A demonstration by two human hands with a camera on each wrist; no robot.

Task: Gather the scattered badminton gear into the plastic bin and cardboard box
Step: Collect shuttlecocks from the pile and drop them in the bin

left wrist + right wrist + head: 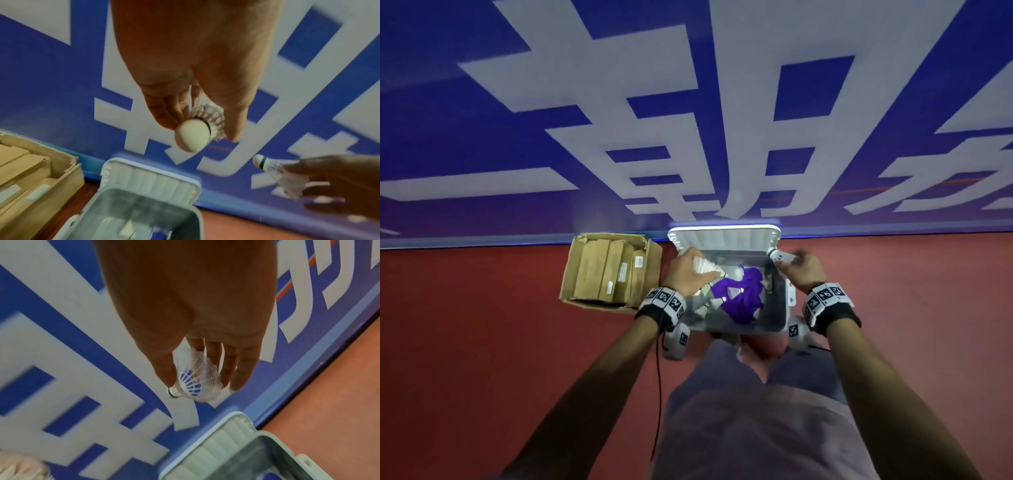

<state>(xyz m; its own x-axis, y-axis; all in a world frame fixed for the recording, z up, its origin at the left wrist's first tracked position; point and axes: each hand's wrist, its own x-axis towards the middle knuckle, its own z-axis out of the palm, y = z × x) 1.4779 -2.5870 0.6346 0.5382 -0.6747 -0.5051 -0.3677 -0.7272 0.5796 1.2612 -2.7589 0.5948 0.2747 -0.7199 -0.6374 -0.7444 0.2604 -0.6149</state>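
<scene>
Both hands are hovering over the open plastic bin (pixel 724 236), each bringing in one shuttlecock. The left hand (pixel 685 274) is gripping a white shuttlecock (pixel 197 131) with its fingers (pixel 164 110) curled round the skirt, cork pointing down toward the bin. The right hand (pixel 803 269) is pinching a mesh-skirted shuttlecock (pixel 195 379) by its skirt, over the bin's far right corner. Neither is being let go yet.

Task is looking well along: the bin is already holding several loose shuttlecocks (pixel 734 292) lying on a purple cloth (pixel 744 291), and the cardboard box (pixel 650 260), just left of the bin, is packed with long brown cartons (pixel 599 270). Both containers are sitting on the red floor (pixel 482 325) against the blue wall banner (pixel 465 120).

Left to do, judging from here: dropping these two in. No other gear is showing on the visible floor, though anything behind the person is out of view.
</scene>
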